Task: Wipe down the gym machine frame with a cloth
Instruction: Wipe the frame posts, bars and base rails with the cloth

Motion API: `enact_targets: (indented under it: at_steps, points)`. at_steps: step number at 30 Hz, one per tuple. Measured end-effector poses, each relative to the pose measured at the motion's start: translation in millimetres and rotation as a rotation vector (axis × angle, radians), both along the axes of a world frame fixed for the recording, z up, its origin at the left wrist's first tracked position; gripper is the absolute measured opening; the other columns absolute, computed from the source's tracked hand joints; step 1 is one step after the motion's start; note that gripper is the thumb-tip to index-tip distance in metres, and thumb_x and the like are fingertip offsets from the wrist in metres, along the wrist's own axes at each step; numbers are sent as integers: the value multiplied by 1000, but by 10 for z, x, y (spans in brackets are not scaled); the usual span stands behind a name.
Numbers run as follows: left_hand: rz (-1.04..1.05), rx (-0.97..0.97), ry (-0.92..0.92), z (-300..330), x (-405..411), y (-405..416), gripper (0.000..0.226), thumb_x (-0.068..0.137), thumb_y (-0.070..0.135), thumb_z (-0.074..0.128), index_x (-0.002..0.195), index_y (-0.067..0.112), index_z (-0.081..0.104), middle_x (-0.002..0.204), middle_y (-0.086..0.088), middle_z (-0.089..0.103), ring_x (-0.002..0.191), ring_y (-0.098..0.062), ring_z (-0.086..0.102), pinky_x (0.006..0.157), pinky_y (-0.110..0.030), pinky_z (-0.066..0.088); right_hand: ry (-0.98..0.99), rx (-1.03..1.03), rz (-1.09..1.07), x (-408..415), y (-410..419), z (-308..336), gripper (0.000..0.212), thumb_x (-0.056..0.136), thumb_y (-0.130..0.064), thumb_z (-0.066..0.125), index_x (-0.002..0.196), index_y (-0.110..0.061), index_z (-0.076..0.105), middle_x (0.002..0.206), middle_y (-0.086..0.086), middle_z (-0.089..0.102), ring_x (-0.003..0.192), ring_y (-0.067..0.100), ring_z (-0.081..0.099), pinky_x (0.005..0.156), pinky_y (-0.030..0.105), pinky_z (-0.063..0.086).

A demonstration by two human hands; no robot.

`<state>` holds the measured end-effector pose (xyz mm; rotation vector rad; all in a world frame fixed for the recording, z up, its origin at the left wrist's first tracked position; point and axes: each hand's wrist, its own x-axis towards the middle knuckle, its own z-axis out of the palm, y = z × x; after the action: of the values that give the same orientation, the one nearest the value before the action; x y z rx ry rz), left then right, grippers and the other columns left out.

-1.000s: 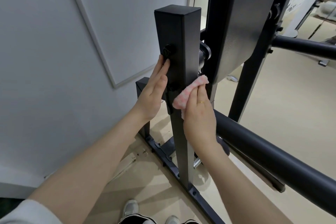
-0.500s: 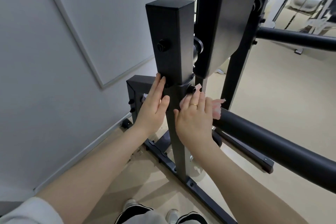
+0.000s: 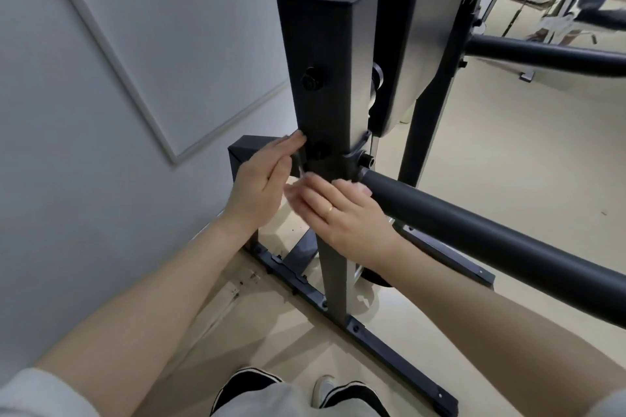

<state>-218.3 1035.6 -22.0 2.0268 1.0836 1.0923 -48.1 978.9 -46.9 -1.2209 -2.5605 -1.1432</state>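
Observation:
The black square upright post of the gym machine frame stands in front of me. My left hand rests flat against the post's left face, fingers straight, beside a black knob. My right hand, motion-blurred and wearing a ring, presses a pink cloth against the post's front, just below the joint where the padded bar meets it. Only a thin pink edge of the cloth shows past my fingers; the rest is hidden under my palm.
A thick black padded bar runs from the post to the right. The frame's base rail lies on the beige floor by my shoes. A grey wall is close on the left. More black frame and a mirror stand behind.
My right hand has slid the cloth down the post, from just under the upper knob to below the bar joint. My left hand has followed downwards along the left face.

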Motion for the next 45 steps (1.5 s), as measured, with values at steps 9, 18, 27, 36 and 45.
enact_targets:
  at_steps: [9,18,27,36,45]
  points:
    - [-155,48,55,-81,-142,120,53,92,31,27,139,11,42,137,8,43,130,-3,37,107,-8,26,-383,62,-138,105,147,-220,61,98,2,11,127,-21,59,136,-6,56,129,12,49,118,37,9]
    - [-248,77,71,-44,-238,232,50,94,33,24,137,16,42,135,8,47,129,-2,40,106,-10,30,-334,-242,-196,88,82,-354,45,95,-13,30,124,-18,64,137,-6,54,130,11,48,116,37,6]
    - [-283,129,101,-100,-268,309,47,96,33,25,139,18,38,135,12,44,128,2,37,105,-6,26,-201,-119,-238,107,86,-70,58,103,-2,7,126,-6,60,135,8,57,133,24,42,118,37,8]
    - [-242,206,271,-227,-190,215,55,92,33,28,146,23,19,149,8,21,137,-11,28,111,-26,23,400,59,-167,171,-93,403,35,88,-6,52,119,-11,68,118,7,67,112,22,48,96,34,34]
    - [-111,197,398,-383,61,-17,62,89,43,29,145,30,7,153,5,-6,142,-29,22,109,-33,21,492,-74,-612,70,-219,63,30,88,-11,58,117,-5,65,112,15,68,102,32,65,84,44,53]
